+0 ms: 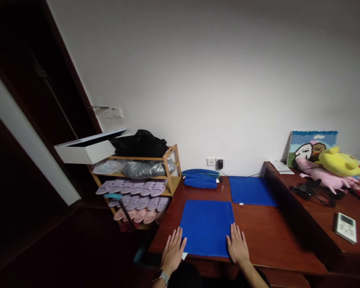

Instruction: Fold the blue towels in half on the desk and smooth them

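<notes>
A flat blue cloth lies spread on the reddish-brown wooden table, its near edge close to the table's front. At its left edge my left hand rests flat with fingers stretched out; a watch is on that wrist. My right hand lies flat on the right edge of the same cloth, fingers extended and thumb apart. A small white tag sticks out at the cloth's near left corner, beside my left hand. Neither hand grips anything.
Behind lie a folded blue cloth bundle and a second flat blue cloth. A plugged-in black adapter trails a cable. Left stands a wooden rack with slippers; right, a higher surface carries plush toys and a calculator-like device.
</notes>
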{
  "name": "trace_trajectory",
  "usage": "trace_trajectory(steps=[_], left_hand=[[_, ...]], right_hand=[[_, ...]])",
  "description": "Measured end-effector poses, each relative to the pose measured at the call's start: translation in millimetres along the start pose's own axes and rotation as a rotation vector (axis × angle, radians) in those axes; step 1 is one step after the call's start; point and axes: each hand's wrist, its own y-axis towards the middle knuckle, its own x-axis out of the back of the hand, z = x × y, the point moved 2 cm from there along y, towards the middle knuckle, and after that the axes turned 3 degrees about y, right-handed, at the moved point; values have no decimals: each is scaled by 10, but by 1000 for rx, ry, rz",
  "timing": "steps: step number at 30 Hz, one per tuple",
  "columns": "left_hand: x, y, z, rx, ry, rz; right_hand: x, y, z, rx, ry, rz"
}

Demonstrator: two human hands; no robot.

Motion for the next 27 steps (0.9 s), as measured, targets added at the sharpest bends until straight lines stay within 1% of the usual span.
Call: trace_trajectory(steps=[2,4,6,9,11,12,13,15,17,18,19,20,21,22,23,24,25,27], left_hand=[[-21,-56,143,-36,9,-20],[-44,-83,183,-43,10,-35],[-44,-85,157,-29,5,-58],[37,-73,-3,-27,-26,-134],[136,-69,-230,-45,-61,-187],[186,-70,-390,-71,-82,-198],[226,-73,-580,-119,-104,-195],[262,-86,-1029,-287,-140,-156],[225,-109,-1483,-470,-153,-117],[180,-121,-1676,-523,-155,-99],[123,-130,-1832,-551,-158,-79],[59,-136,-1944,-552,-165,-59],[-6,-140,-2009,-539,-177,-39],[-67,-141,-2024,-522,-193,-22],[-120,-138,-1991,-499,-207,-10],[-164,-131,-1911,-472,-215,-2],[-196,-119,-1788,-433,-211,-1],[-235,-86,-1441,-321,-167,-19]], right_hand=[[-4,-49,-13,-1,-1,-18],[-46,-152,-47,18,22,-75],[-128,-295,-96,51,57,-131],[-270,-503,-160,92,84,-129],[-318,-588,-174,102,77,-103],[-322,-613,-172,102,70,-95],[-314,-627,-166,101,64,-91],[-283,-634,-149,103,56,-87],[-251,-629,-136,109,55,-80],[-239,-627,-134,111,56,-74],[-229,-624,-134,114,57,-68],[-222,-622,-136,115,59,-60],[-217,-621,-139,117,61,-53],[-214,-621,-144,119,65,-49],[-212,-622,-148,119,70,-49],[-213,-623,-153,118,75,-49],[-216,-625,-156,115,80,-53],[-222,-624,-156,98,88,-58]])
